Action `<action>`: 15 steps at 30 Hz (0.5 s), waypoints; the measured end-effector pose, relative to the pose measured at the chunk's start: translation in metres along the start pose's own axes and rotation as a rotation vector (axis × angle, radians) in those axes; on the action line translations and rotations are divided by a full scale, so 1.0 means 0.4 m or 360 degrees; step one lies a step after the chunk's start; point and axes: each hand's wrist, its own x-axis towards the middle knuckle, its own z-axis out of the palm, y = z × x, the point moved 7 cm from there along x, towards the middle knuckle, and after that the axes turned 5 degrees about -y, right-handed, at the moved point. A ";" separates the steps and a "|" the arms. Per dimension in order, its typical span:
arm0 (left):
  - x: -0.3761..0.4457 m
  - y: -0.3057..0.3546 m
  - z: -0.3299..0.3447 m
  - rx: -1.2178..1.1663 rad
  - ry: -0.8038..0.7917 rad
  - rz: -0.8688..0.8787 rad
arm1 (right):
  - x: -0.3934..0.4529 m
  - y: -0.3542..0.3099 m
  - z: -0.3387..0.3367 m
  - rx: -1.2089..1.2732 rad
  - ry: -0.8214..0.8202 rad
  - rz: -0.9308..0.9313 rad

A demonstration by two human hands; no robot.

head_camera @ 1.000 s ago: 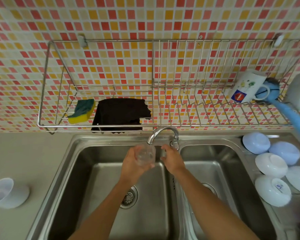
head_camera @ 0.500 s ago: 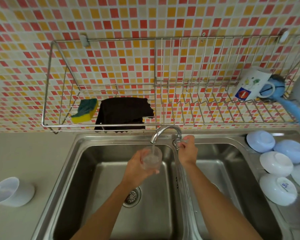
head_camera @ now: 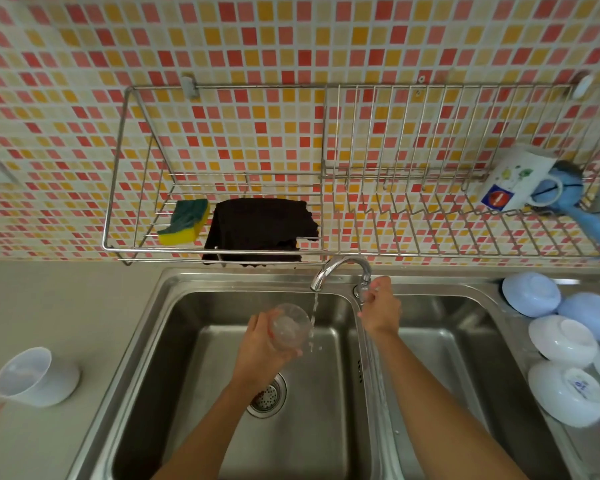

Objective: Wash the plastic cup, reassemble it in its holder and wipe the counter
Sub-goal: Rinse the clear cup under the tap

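The left hand [head_camera: 260, 344] is clamped round the clear, round plastic cup [head_camera: 289, 328], its grip wrapped about the wall from the left side, holding the cup over the left basin of the stainless-steel double sink [head_camera: 194, 341]; the cup lies tilted, its long axis leaning up and away toward the tiled wall, mouth facing the camera; the thin stream of water [head_camera: 313, 317] from the curved chrome tap [head_camera: 340, 268] falls just beside the cup's right edge, and whether it touches the rim cannot be told. That is the relation the next move likely turns on: the stream lies just right of the cup, so the left hand, the nearer one, would need to shift the mouth rightward under it. The right hand [head_camera: 380, 306] is closed on the tap's handle behind the spout, fingers pinched together on it; the rinsing looks barely begun. The white plastic holder [head_camera: 37, 377] lies on its side on the grey bench [head_camera: 49, 306], well apart to the left; the black cloth [head_camera: 260, 230] and yellow-and-green sponge [head_camera: 184, 221] rest in the wire wall rack [head_camera: 118, 168].
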 end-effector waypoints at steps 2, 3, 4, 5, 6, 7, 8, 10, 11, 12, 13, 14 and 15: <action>-0.003 -0.009 -0.001 0.0089 -0.0050 0.0025 | 0.000 -0.004 -0.002 -0.0005 0.0001 -0.0006; -0.005 -0.015 -0.002 0.0132 -0.0064 0.0032 | 0.000 -0.003 -0.002 -0.0012 0.0003 -0.0008; -0.006 -0.023 -0.002 0.0172 -0.0072 0.0037 | -0.001 -0.001 -0.001 -0.0025 0.0003 -0.0010; -0.008 -0.031 0.000 0.0211 -0.0074 0.0048 | -0.004 0.000 0.000 -0.0041 0.0006 -0.0016; -0.008 -0.041 0.003 0.0252 -0.0078 0.0060 | -0.006 0.004 0.001 -0.0054 0.0001 -0.0020; -0.009 -0.053 0.008 0.0290 -0.0088 0.0067 | -0.009 0.006 0.001 -0.0059 0.0002 -0.0029; -0.011 -0.064 0.012 0.0322 -0.0103 0.0067 | -0.016 0.005 0.000 -0.0047 0.0001 -0.0035; -0.015 -0.085 0.019 0.0419 -0.0126 0.0054 | -0.043 0.004 -0.004 -0.0025 -0.0025 -0.0070; -0.016 -0.096 0.022 0.0486 -0.0134 0.0038 | -0.065 0.009 -0.004 -0.0036 -0.0035 -0.0087; -0.018 -0.107 0.024 0.0544 -0.0141 0.0024 | -0.091 0.019 0.002 -0.0044 -0.0052 -0.0117; -0.019 -0.118 0.028 0.0583 -0.0149 0.0014 | -0.120 0.033 0.012 -0.0049 -0.0079 -0.0163; -0.020 -0.130 0.032 0.0614 -0.0158 0.0008 | -0.151 0.052 0.026 -0.0064 -0.0113 -0.0196; -0.022 -0.142 0.037 0.0648 -0.0170 0.0006 | -0.183 0.072 0.043 -0.0094 -0.0142 -0.0227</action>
